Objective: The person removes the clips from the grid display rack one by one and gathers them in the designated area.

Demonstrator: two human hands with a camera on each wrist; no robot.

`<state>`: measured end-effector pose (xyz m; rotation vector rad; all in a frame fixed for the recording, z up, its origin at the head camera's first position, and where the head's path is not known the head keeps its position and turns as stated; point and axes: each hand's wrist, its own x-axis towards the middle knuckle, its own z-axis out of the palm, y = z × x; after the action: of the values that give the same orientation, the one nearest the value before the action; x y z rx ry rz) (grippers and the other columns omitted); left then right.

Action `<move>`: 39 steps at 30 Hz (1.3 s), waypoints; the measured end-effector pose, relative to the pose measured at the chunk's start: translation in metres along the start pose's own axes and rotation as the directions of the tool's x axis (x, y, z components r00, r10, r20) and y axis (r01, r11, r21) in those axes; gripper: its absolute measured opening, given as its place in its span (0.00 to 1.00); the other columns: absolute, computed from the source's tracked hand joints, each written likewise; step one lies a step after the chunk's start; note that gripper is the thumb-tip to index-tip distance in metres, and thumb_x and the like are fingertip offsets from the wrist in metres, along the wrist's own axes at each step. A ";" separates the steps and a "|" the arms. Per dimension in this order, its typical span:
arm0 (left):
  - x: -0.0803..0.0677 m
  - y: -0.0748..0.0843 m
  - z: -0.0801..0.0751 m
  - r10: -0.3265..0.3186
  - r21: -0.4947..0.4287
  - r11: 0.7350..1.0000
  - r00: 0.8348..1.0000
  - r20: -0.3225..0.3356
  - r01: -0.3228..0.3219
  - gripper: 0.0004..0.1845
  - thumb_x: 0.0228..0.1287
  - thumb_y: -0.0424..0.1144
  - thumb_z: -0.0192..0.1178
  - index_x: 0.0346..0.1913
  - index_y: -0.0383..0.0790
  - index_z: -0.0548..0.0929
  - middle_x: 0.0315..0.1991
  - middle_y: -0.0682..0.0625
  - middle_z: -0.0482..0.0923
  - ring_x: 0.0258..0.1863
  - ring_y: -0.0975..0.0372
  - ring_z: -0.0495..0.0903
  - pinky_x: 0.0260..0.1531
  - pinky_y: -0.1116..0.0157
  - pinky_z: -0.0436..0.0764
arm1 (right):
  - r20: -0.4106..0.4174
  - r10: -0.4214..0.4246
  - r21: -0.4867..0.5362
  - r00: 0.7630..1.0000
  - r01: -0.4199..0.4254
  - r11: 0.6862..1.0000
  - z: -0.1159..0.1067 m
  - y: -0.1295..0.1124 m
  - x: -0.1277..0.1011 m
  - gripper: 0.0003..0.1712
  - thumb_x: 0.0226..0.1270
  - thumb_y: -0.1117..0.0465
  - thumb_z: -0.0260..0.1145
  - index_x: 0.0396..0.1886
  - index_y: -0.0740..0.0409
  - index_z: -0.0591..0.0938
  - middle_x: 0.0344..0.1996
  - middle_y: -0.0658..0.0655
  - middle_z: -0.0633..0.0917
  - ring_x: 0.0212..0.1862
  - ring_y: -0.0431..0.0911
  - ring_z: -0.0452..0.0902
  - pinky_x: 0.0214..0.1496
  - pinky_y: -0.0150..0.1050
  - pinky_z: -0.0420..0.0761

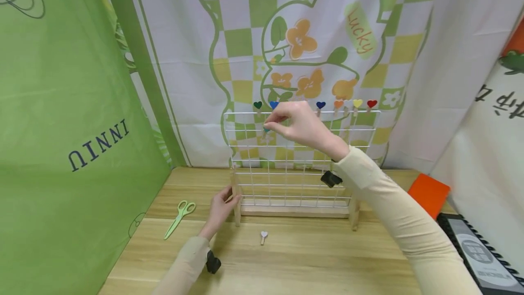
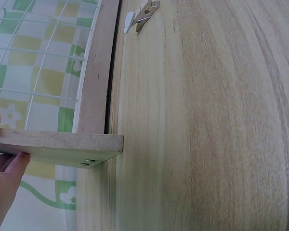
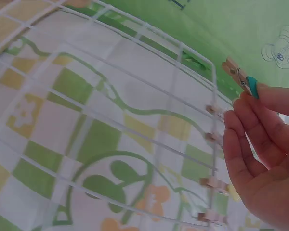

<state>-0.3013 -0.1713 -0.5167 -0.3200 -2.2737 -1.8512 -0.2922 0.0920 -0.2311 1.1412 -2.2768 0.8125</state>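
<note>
The teal heart clip is a small wooden peg with a teal heart on it, pinched between the thumb and fingertips of the right hand; in the right wrist view the peg projects past the fingertips, close to the top wire of the wire grid rack and apart from it. The clip sits in front of the upper left part of the rack, just below the top wire. Along that top wire stand further heart clips: green, blue, dark blue, orange, yellow and red. The left hand grips the wooden left post of the rack near its base, with thumb and fingers laid on either side of the wooden foot. A white heart clip lies on the wooden table in front of the rack. Light green scissors lie left of the left hand. An orange object lies at the right end of the table.
</note>
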 end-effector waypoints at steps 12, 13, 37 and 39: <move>-0.001 0.000 0.000 -0.021 0.006 1.000 1.000 -0.005 0.021 0.24 0.67 0.27 0.61 0.63 0.19 0.72 0.60 0.24 0.75 0.64 0.37 0.74 0.62 0.52 0.80 | 0.144 0.101 0.065 0.984 -0.111 0.992 0.061 0.028 -0.069 0.03 0.63 0.62 0.72 0.32 0.56 0.89 0.29 0.52 0.89 0.33 0.42 0.85 0.42 0.40 0.90; -0.001 0.000 0.000 -0.020 0.007 1.000 1.000 -0.005 0.020 0.24 0.67 0.27 0.60 0.62 0.19 0.72 0.60 0.24 0.75 0.64 0.37 0.74 0.62 0.52 0.80 | 0.159 0.114 0.069 0.981 -0.127 0.990 0.066 0.030 -0.074 0.03 0.63 0.61 0.71 0.32 0.56 0.89 0.29 0.51 0.90 0.33 0.41 0.85 0.42 0.39 0.90; 0.000 0.000 0.001 -0.051 0.004 0.999 0.998 -0.023 0.051 0.25 0.66 0.27 0.61 0.65 0.22 0.71 0.61 0.27 0.75 0.65 0.39 0.73 0.64 0.49 0.77 | 0.443 0.237 0.163 0.865 -0.338 0.927 0.175 0.068 -0.177 0.07 0.66 0.61 0.68 0.31 0.58 0.88 0.28 0.51 0.88 0.27 0.28 0.72 0.29 0.21 0.78; 0.000 0.000 0.002 -0.048 0.005 0.999 0.999 -0.025 0.048 0.25 0.66 0.26 0.61 0.65 0.21 0.71 0.61 0.26 0.75 0.65 0.39 0.74 0.63 0.49 0.77 | 0.453 0.243 0.166 0.858 -0.349 0.923 0.179 0.069 -0.180 0.06 0.66 0.61 0.68 0.32 0.59 0.88 0.29 0.52 0.89 0.28 0.28 0.74 0.30 0.21 0.79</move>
<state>-0.3009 -0.1696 -0.5167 -0.2423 -2.2889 -1.8608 -0.2760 0.1019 -0.4935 1.1764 -2.8343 1.0716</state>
